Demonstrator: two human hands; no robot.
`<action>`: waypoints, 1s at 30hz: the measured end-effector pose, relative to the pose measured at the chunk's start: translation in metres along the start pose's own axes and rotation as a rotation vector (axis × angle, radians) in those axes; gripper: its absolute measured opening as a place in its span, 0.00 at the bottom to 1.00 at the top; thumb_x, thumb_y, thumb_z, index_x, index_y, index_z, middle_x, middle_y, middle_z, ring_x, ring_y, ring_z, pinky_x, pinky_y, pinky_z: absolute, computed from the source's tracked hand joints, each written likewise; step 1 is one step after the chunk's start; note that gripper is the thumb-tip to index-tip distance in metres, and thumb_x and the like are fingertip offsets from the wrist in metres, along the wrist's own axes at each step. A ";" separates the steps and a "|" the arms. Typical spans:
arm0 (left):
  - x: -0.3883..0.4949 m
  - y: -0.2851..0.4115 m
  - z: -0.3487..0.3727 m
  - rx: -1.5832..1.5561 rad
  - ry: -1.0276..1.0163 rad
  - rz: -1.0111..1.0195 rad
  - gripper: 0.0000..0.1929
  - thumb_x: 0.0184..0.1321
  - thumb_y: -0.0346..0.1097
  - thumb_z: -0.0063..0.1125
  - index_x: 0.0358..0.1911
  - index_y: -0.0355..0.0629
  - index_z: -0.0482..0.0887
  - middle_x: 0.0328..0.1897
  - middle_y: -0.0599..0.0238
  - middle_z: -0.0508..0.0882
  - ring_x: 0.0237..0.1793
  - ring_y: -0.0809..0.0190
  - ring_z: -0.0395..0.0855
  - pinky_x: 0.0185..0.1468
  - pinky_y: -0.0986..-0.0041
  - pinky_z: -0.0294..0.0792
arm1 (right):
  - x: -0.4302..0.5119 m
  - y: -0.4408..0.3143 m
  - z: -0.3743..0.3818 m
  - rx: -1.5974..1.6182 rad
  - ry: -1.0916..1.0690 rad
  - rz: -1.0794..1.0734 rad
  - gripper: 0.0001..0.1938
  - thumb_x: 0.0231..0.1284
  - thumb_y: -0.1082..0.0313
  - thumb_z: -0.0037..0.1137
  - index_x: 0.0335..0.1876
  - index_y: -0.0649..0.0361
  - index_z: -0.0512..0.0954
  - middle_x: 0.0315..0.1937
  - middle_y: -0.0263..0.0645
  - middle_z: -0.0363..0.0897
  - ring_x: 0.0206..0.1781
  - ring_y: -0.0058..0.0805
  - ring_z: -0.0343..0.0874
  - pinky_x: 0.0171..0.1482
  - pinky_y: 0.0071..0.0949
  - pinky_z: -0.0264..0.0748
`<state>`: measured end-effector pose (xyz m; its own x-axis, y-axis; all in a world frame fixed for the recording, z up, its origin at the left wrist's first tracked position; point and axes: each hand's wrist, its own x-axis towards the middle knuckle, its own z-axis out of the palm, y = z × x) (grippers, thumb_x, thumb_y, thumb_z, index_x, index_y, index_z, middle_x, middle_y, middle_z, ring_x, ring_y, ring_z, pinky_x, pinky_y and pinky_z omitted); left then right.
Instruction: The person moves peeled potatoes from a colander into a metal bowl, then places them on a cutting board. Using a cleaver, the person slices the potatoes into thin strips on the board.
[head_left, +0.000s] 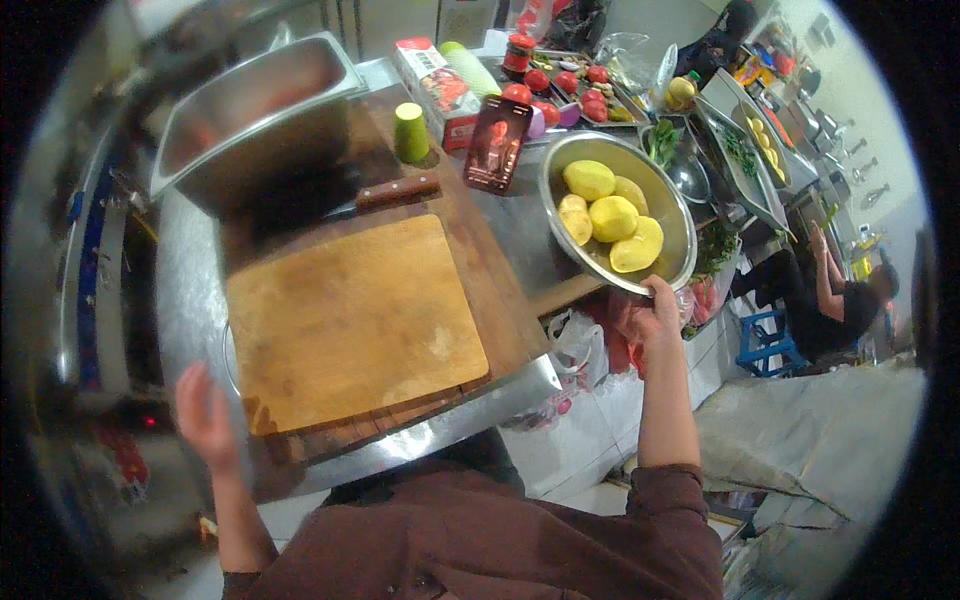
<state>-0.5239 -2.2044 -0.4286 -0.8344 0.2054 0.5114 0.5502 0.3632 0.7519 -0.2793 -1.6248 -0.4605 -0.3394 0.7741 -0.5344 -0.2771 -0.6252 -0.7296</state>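
Observation:
My right hand (654, 311) grips the near rim of a round metal bowl (555, 217), tilted towards me, with several peeled potatoes (613, 218) inside. Beside the left edge of a wooden cutting board (352, 322) is my left hand (204, 416), slightly blurred, fingers apart and holding nothing. Just beyond the board lies a knife with a riveted wooden handle (397, 192); its blade is mostly in shadow. A smartphone (498, 144) with a lit screen leans to the left of the bowl.
A deep steel pan (262, 142) stands at the back left. Behind the board are a green cup (411, 133) and a printed carton (439, 90). Trays with tomatoes (566, 82) and greens lie beyond the bowl. A person (832, 307) sits at the right by a blue stool (769, 345).

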 end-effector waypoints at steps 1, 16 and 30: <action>0.002 0.002 0.003 -0.041 -0.019 0.031 0.19 0.57 0.20 0.48 0.53 0.35 0.75 0.60 0.57 0.72 0.60 0.58 0.71 0.61 0.68 0.65 | 0.001 0.003 -0.004 -0.022 0.069 0.033 0.15 0.44 0.78 0.53 0.42 0.61 0.72 0.36 0.39 0.76 0.32 0.31 0.76 0.33 0.26 0.75; -0.006 0.004 -0.007 -0.020 0.001 0.034 0.19 0.52 0.19 0.49 0.50 0.35 0.78 0.57 0.55 0.76 0.58 0.57 0.72 0.59 0.69 0.66 | -0.114 0.032 0.012 -0.091 -0.462 0.216 0.16 0.65 0.62 0.50 0.54 0.62 0.71 0.43 0.43 0.78 0.32 0.26 0.79 0.32 0.21 0.77; 0.000 0.026 -0.004 0.112 -0.124 0.027 0.17 0.51 0.23 0.52 0.47 0.33 0.79 0.50 0.53 0.79 0.54 0.56 0.75 0.57 0.67 0.67 | -0.070 0.129 0.283 -1.532 -1.060 -1.265 0.13 0.54 0.68 0.52 0.46 0.53 0.79 0.43 0.45 0.79 0.50 0.44 0.77 0.52 0.37 0.73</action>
<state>-0.5094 -2.1988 -0.4077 -0.8207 0.3247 0.4702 0.5714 0.4535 0.6840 -0.5458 -1.7875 -0.3962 -0.9545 -0.0555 0.2931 -0.1634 0.9193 -0.3580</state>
